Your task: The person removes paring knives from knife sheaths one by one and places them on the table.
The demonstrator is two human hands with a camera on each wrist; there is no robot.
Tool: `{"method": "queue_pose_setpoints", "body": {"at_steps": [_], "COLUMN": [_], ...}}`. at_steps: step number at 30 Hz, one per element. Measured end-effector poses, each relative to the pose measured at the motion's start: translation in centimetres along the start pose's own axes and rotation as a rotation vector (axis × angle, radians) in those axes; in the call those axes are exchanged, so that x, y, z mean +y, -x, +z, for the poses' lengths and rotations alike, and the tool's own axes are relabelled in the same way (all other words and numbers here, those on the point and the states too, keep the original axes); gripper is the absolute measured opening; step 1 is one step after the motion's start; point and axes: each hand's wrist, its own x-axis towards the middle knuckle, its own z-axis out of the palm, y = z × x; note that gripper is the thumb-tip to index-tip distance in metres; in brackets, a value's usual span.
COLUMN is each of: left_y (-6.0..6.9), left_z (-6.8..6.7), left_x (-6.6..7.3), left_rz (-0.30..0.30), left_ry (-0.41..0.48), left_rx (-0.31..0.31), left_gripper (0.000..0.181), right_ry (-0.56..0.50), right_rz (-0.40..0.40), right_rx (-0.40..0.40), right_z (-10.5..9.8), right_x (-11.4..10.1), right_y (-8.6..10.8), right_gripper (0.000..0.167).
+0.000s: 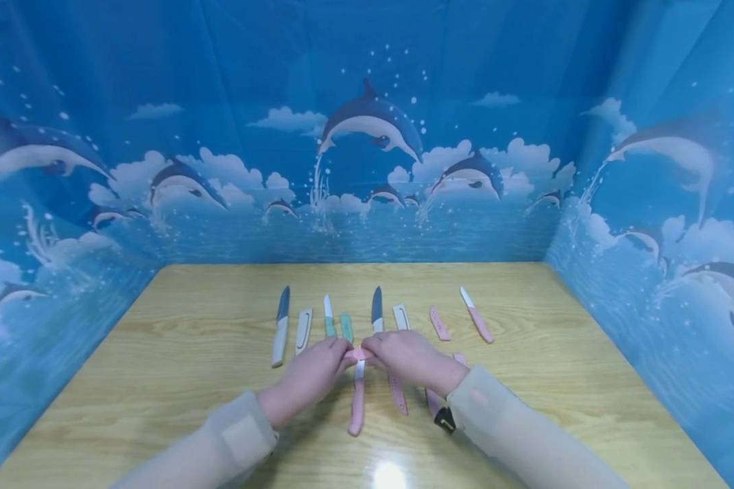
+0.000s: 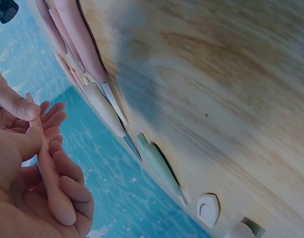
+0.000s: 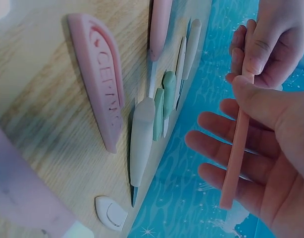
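Both hands meet at the middle of the table, above the surface. My left hand [image 1: 306, 377] grips the pink handle of a knife [image 2: 57, 193], the rounded butt lying against its curled fingers. My right hand [image 1: 412, 360] pinches a slim pink knife sheath [image 3: 234, 158] under the thumb, other fingers spread behind it. Handle and sheath meet end to end between the two thumbs; the blade is mostly or wholly hidden. Just below the hands on the table lie a bare pink knife [image 1: 357, 407] and a pink sheath with raised lettering [image 3: 100, 79].
Farther back lie white-handled dark-bladed knives [image 1: 279, 339] [image 1: 376, 312], white sheaths [image 1: 304, 329] [image 1: 400, 316], a green knife [image 1: 328, 319], a green sheath [image 1: 346, 328], a pink sheath [image 1: 439, 323] and a pink knife [image 1: 478, 319]. Another pink item [image 1: 433, 402] is partly under the right wrist.
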Motion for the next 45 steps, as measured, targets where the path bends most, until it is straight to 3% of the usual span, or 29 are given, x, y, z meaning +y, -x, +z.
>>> {"method": "queue_pose_setpoints", "body": {"at_steps": [16,40,45], "left_y": [-0.41,-0.41,-0.50], "left_z": [-0.44,-0.39,-0.38], "left_x": [-0.14,-0.03,-0.02], "left_rz": [-0.015,0.042,0.027], "left_ry": [0.047,-0.005,0.007], "left_rx": [-0.050,-0.030,-0.039], "left_gripper": [0.030,0.029,0.028], "right_ry": [-0.037,-0.019,-0.020], "right_rz": [0.006,-0.004,-0.009], "right_rx": [0.013,0.028,0.027], "right_z": [-0.14,-0.22,-0.20], "right_x": [0.27,0.42,0.51], "right_y": [-0.03,0.41,0.51], "right_gripper": [0.029,0.027,0.025]}}
